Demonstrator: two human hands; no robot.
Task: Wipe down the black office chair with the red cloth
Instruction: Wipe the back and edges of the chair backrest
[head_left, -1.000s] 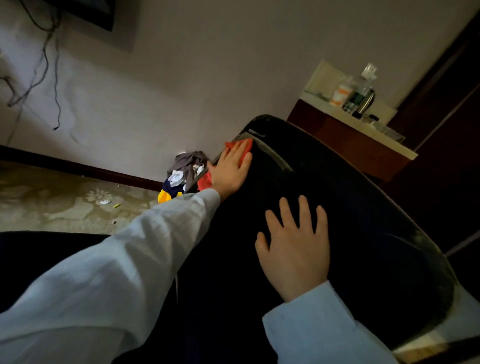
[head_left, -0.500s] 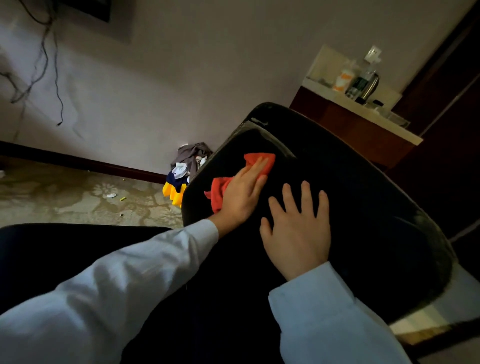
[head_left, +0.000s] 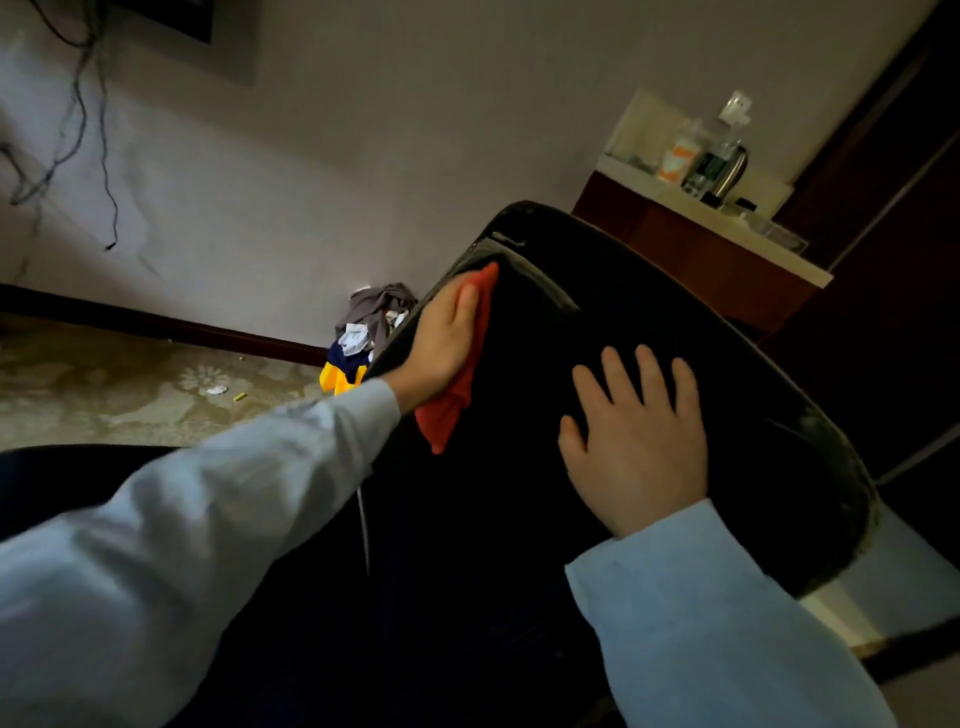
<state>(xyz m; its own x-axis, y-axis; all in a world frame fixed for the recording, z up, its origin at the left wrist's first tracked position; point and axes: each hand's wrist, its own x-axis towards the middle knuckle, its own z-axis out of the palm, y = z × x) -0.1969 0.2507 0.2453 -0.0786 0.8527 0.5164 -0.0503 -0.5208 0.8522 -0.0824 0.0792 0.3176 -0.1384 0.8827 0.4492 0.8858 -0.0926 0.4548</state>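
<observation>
The black office chair (head_left: 649, 291) fills the middle and right of the head view, its backrest tilted toward me. My left hand (head_left: 441, 338) presses the red cloth (head_left: 457, 395) flat against the backrest's left edge near the top corner, fingers straight; the cloth sticks out above the fingertips and hangs below the wrist. My right hand (head_left: 639, 441) lies flat and spread on the middle of the backrest, apart from the cloth. Both arms wear light blue sleeves.
A pile of clothes (head_left: 363, 332) sits on the patterned carpet against the wall, behind the chair's left edge. A wooden counter (head_left: 701, 244) with a kettle and bottles stands at the back right. Dark cables (head_left: 78, 119) hang on the wall at left.
My left hand has slid the red cloth from the middle of the backrest back out to its upper left edge. My right hand has stayed flat on the backrest.
</observation>
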